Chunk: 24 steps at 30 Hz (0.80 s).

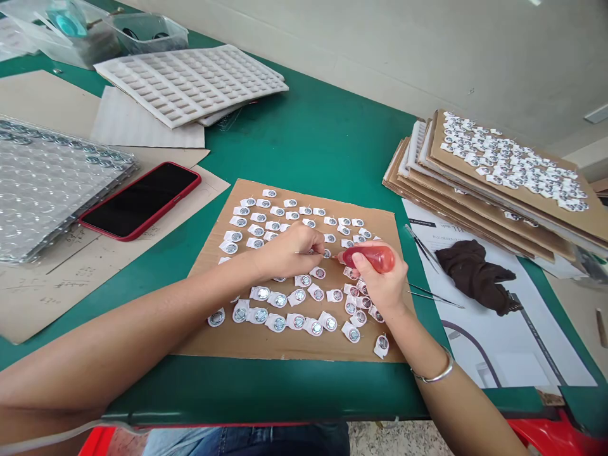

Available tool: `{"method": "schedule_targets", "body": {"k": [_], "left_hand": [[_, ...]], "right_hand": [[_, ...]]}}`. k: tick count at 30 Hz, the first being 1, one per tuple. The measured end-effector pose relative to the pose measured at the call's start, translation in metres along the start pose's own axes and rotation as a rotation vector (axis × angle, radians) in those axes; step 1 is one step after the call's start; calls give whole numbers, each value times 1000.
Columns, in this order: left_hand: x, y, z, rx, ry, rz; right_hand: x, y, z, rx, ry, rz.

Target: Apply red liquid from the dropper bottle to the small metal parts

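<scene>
A brown cardboard sheet (285,345) bears rows of small white pieces with round metallic centres. Over its middle, my left hand (295,248) is closed in a pinch around a thin, pointed tool (306,253), most of which the fingers hide. My right hand (384,278) grips a small red squeeze bottle (375,258), its narrow tip pointing left at a white piece (327,253) between the two hands. A silver bangle is on the right wrist.
A phone in a red case (142,199) and a bubbled plastic tray (42,190) lie left. White moulded trays (190,85) sit behind. At right are stacked cardboard sheets (513,183), tweezers (422,246) and a dark cloth (475,272) on paper.
</scene>
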State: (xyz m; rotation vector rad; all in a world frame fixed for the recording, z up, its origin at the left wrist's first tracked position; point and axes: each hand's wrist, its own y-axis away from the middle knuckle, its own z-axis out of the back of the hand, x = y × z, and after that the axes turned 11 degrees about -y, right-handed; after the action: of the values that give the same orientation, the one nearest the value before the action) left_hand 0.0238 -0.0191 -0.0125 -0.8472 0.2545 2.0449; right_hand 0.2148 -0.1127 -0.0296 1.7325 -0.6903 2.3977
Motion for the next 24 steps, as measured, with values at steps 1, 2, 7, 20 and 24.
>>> {"method": "schedule_targets", "body": {"k": [1, 2, 7, 20, 24], "left_hand": [[0, 0, 0, 1, 2, -1], [0, 0, 1, 3, 5, -3], [-3, -2, 5, 33, 34, 18], [2, -4, 3, 36, 113, 112], [4, -5, 3, 41, 120, 102]], "right_hand": [[0, 0, 0, 4, -3, -1], [0, 1, 0, 8, -7, -1], [-1, 2, -1, 10, -22, -10], [3, 0, -1, 50, -6, 10], [3, 1, -2, 50, -9, -2]]}}
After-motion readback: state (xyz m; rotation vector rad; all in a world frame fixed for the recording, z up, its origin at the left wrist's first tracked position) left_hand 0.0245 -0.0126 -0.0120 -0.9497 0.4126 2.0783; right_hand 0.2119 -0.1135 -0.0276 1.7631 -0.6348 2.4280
